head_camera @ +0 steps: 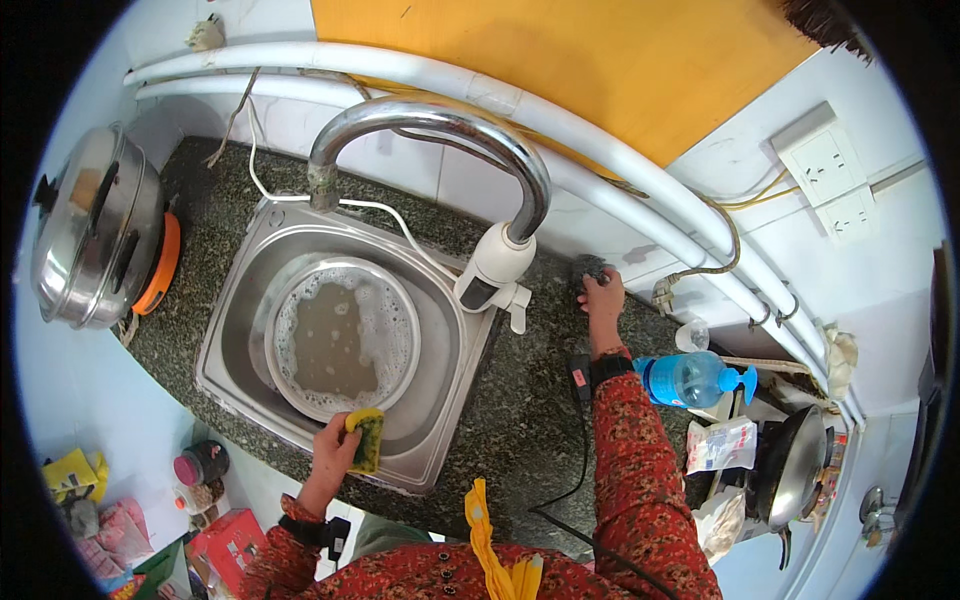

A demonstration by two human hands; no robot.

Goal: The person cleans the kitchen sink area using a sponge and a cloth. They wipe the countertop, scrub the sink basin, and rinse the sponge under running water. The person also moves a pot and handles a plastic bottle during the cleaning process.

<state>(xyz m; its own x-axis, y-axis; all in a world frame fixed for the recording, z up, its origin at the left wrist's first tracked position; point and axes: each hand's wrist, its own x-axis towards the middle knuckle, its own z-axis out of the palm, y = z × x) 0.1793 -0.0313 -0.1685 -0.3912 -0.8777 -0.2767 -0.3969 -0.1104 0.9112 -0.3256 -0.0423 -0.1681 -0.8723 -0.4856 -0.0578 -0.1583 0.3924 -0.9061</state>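
My left hand [334, 455] grips a yellow-and-green scouring sponge [367, 442] over the front edge of the stainless steel sink [442, 457]. Inside the sink sits a round metal basin [411, 330] of murky, sudsy water [330, 337]. To the right of the faucet, my right hand [603, 300] reaches to the back of the counter, its fingers on a dark grey scouring pad [589, 266], perhaps steel wool. A chrome gooseneck faucet [435, 112] with a white heating body [495, 262] arches above the sink.
A blue pump bottle [686, 379] and a small clear cup [691, 336] stand beside my right forearm. A steamer pot [97, 232] is at the far left. White pipes [585, 135] cross the wall. A wok [791, 469] lies right. A black cable [581, 450] trails from my right wrist.
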